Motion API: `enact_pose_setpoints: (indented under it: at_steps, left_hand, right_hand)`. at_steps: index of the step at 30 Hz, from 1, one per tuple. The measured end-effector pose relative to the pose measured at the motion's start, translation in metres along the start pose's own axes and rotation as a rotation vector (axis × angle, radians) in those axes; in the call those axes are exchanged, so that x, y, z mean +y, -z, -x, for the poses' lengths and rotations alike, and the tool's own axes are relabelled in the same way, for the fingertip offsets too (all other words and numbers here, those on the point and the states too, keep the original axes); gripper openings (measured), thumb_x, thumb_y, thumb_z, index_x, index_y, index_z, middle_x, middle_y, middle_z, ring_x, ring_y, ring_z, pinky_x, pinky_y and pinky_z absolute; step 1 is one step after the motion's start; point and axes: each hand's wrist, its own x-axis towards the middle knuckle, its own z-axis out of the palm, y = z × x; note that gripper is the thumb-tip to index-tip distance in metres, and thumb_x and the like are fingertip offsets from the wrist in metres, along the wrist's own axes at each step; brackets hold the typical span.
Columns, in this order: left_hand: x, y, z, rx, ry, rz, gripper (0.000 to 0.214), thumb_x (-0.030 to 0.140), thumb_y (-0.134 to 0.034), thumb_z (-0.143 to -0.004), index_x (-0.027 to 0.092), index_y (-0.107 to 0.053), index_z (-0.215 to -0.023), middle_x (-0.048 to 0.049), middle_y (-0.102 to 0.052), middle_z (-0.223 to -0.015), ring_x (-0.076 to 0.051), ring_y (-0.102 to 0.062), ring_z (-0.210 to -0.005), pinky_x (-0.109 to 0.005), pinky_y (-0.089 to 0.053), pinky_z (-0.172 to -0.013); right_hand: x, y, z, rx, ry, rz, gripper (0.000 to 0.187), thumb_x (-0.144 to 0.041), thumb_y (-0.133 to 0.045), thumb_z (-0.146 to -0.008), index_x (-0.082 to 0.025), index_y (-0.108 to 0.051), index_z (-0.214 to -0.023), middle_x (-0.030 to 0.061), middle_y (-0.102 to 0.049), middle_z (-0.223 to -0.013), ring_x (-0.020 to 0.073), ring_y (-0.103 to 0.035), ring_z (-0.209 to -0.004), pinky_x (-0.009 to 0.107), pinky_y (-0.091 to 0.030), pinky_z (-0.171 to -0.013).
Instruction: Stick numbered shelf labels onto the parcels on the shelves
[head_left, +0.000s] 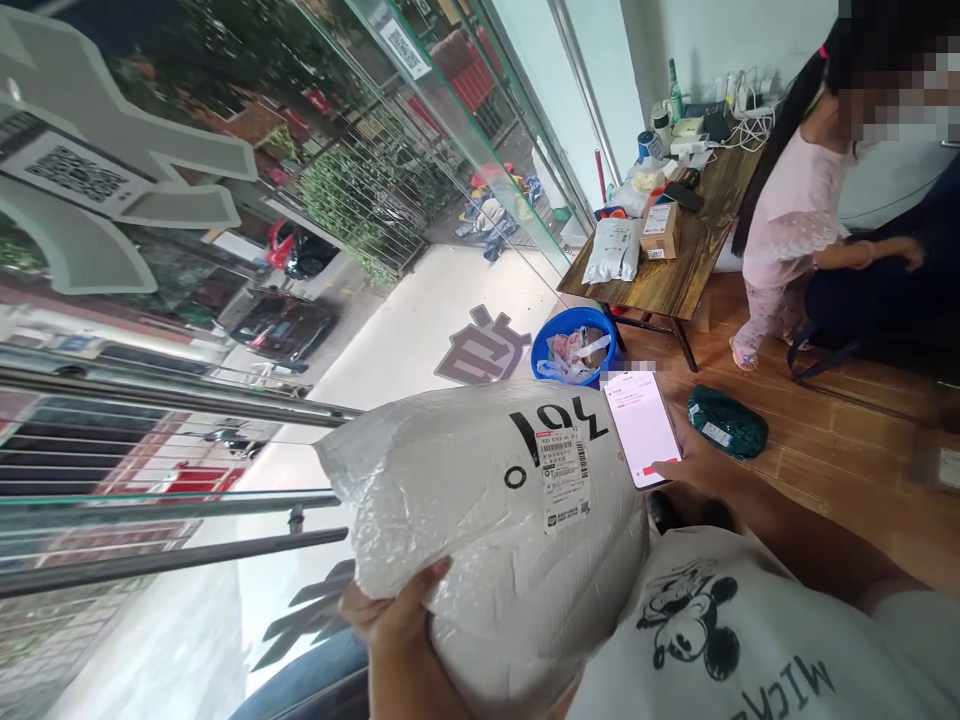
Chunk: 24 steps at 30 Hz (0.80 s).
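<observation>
A large, bulging white parcel (480, 470) in a shiny plastic mailer rests against my body, with black lettering across it. A shipping label (564, 480) with barcodes is stuck on its face. My left hand (397, 605) grips the parcel's lower left edge, thumb on top and the other fingers hidden underneath. In my right hand (694, 465) is a smartphone (643, 430), held over the parcel's right side near the label. Its lit screen is mostly white with a red button at the bottom, and my thumb lies close to that button.
Beyond the parcel stand a blue bin (541, 350) with plastic bags and a wooden table (652, 285) bearing parcels and cables. A dark green package (727, 420) lies on the wood floor. Another person (795, 200) stands at right. Glass doors (450, 110) with metal bars fill the left.
</observation>
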Motion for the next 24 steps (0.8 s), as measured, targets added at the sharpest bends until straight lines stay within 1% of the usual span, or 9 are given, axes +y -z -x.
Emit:
enact_pose_setpoints:
  at_steps: [2, 6, 10, 12, 15, 17, 19, 21, 24]
  left_hand:
    - [-0.001, 0.002, -0.004, -0.006, 0.009, -0.012, 0.044, 0.027, -0.082, -0.035, 0.021, -0.038, -0.041, 0.0051, -0.041, -0.049, -0.011, -0.039, -0.048, -0.029, -0.036, -0.042]
    - [-0.01, 0.006, -0.02, 0.047, 0.112, -0.023, 0.04, 0.025, -0.08, -0.021, 0.02, -0.044, -0.036, 0.0044, -0.044, -0.044, -0.012, -0.04, -0.044, -0.029, -0.033, -0.036]
    - [-0.026, 0.014, -0.029, 0.04, 0.116, -0.02, 0.038, 0.028, -0.081, -0.026, 0.02, -0.045, -0.038, 0.0028, -0.047, -0.046, -0.014, -0.045, -0.046, -0.031, -0.039, -0.04]
    - [-0.035, 0.02, -0.032, 0.041, 0.102, -0.021, 0.038, 0.031, -0.082, -0.027, 0.02, -0.047, -0.038, 0.0025, -0.048, -0.046, -0.014, -0.045, -0.046, -0.03, -0.037, -0.039]
    - [-0.044, 0.03, -0.037, 0.03, 0.142, -0.018, 0.04, 0.03, -0.083, -0.025, 0.02, -0.046, -0.038, 0.0025, -0.049, -0.046, -0.014, -0.045, -0.044, -0.03, -0.036, -0.037]
    - [-0.047, 0.037, -0.04, 0.024, 0.167, -0.007, 0.041, 0.028, -0.083, -0.025, 0.02, -0.045, -0.038, 0.0023, -0.049, -0.047, -0.015, -0.047, -0.047, -0.032, -0.04, -0.041]
    - [-0.047, 0.041, -0.043, 0.048, 0.183, 0.004, 0.039, 0.026, -0.084, -0.027, 0.019, -0.049, -0.043, 0.0015, -0.053, -0.051, -0.016, -0.05, -0.052, -0.034, -0.044, -0.046]
    - [-0.047, 0.043, -0.045, 0.076, 0.235, -0.013, 0.038, 0.025, -0.084, -0.027, 0.017, -0.056, -0.051, 0.0007, -0.056, -0.057, -0.017, -0.051, -0.055, -0.034, -0.045, -0.048]
    - [-0.046, 0.044, -0.049, 0.179, 0.334, -0.065, 0.046, 0.024, -0.083, -0.018, 0.016, -0.06, -0.056, 0.0001, -0.058, -0.06, -0.018, -0.05, -0.056, -0.033, -0.041, -0.045]
  right_hand:
    - [-0.001, -0.006, -0.003, 0.006, -0.01, 0.018, 0.083, -0.017, -0.076, -0.069, -0.032, -0.038, -0.141, 0.0088, -0.059, -0.137, 0.0297, -0.065, -0.113, 0.044, -0.059, -0.085]
    - [-0.003, -0.02, -0.009, 0.045, -0.01, 0.066, 0.088, -0.014, -0.072, -0.068, -0.033, -0.035, -0.145, 0.0082, -0.059, -0.138, 0.028, -0.067, -0.109, 0.042, -0.059, -0.083]
    - [-0.001, -0.03, -0.017, 0.053, -0.002, 0.07, 0.089, -0.015, -0.072, -0.066, -0.033, -0.036, -0.145, 0.0067, -0.06, -0.136, 0.0263, -0.067, -0.107, 0.042, -0.057, -0.088]
    - [0.0, -0.034, -0.022, 0.039, -0.001, 0.067, 0.089, -0.015, -0.075, -0.065, -0.033, -0.037, -0.144, 0.0063, -0.06, -0.136, 0.026, -0.067, -0.107, 0.043, -0.056, -0.09]
    - [0.003, -0.036, -0.028, 0.005, -0.028, 0.052, 0.087, -0.019, -0.078, -0.067, -0.034, -0.038, -0.143, 0.0065, -0.059, -0.136, 0.0264, -0.068, -0.104, 0.044, -0.057, -0.088]
    - [0.006, -0.036, -0.032, -0.017, -0.043, 0.039, 0.088, -0.022, -0.079, -0.068, -0.034, -0.037, -0.143, 0.007, -0.06, -0.134, 0.0277, -0.067, -0.105, 0.045, -0.057, -0.087]
    - [0.011, -0.036, -0.035, -0.004, -0.034, 0.041, 0.09, -0.022, -0.082, -0.064, -0.033, -0.038, -0.142, 0.007, -0.06, -0.133, 0.0289, -0.064, -0.112, 0.045, -0.055, -0.089]
    - [0.016, -0.035, -0.037, 0.036, -0.029, 0.029, 0.092, -0.02, -0.083, -0.059, -0.032, -0.041, -0.14, 0.0062, -0.059, -0.135, 0.029, -0.059, -0.12, 0.043, -0.053, -0.092]
    - [0.024, -0.036, -0.041, 0.094, -0.056, -0.067, 0.086, -0.018, -0.079, -0.058, -0.033, -0.045, -0.136, 0.0047, -0.061, -0.133, 0.0276, -0.06, -0.116, 0.041, -0.054, -0.089]
